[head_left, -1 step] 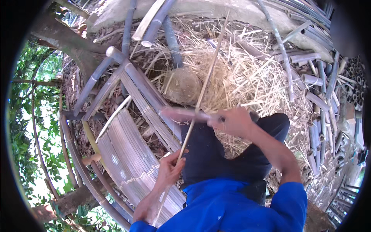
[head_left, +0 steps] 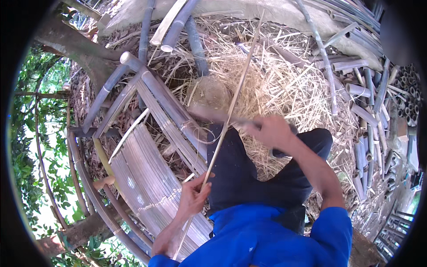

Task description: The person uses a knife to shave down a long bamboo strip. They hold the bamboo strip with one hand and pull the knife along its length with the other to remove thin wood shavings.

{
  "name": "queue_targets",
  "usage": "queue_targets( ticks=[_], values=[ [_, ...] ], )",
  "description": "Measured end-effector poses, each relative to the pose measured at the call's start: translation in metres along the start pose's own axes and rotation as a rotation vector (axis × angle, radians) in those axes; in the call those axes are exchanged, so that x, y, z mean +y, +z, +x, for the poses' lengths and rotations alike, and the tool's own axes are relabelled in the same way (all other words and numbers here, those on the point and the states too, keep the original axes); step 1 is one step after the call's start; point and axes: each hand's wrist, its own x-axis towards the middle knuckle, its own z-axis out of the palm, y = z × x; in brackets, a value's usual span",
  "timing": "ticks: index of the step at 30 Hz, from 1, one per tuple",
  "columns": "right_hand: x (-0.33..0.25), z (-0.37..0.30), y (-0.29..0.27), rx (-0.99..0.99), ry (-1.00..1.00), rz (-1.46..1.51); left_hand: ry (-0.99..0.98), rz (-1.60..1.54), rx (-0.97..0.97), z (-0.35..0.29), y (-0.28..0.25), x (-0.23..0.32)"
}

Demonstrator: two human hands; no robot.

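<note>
My left hand (head_left: 194, 196) is closed around the lower part of a long, thin bamboo strip (head_left: 236, 91). The strip slants from beside my left forearm, past my knees, up toward the shavings. My right hand (head_left: 272, 131) grips a knife (head_left: 213, 113); its blade is smeared by motion and crosses the strip, pointing left. Whether the edge touches the strip I cannot tell. A thin curled shaving (head_left: 205, 139) hangs beside the strip, just below the blade.
A slatted bamboo bench (head_left: 147, 164) with a bamboo frame (head_left: 164, 100) stands at my left. Beyond my knees are a round stump (head_left: 211, 95) and a heap of pale shavings (head_left: 284, 80). Cut bamboo poles (head_left: 367, 91) lie at the right, and a tree trunk (head_left: 80, 49) stands far left.
The knife blade has shifted slightly away from me, and its far end has tipped up. A thin curl now shows beside the strip. My left hand stays nearly in place.
</note>
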Motion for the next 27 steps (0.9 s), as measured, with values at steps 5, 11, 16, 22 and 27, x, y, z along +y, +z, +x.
queue_targets(
  ticks=[5,11,16,22,27],
  values=[
    [0.012,-0.005,0.005,-0.043,0.061,0.081,-0.07,-0.025,-0.01,-0.027,-0.003,-0.015],
    [0.019,0.004,-0.015,-0.033,0.071,0.075,-0.077,0.014,0.028,-0.051,-0.004,0.002],
    [0.142,0.067,-0.038,0.142,0.326,0.003,-0.101,0.111,0.03,-0.09,-0.008,0.002],
    [0.146,0.072,-0.066,0.349,0.5,0.146,-0.216,-0.093,-0.032,-0.102,-0.015,-0.019],
    [0.061,0.021,0.018,0.227,0.29,0.439,-0.001,-0.087,-0.002,-0.021,-0.006,0.019]
  ],
)
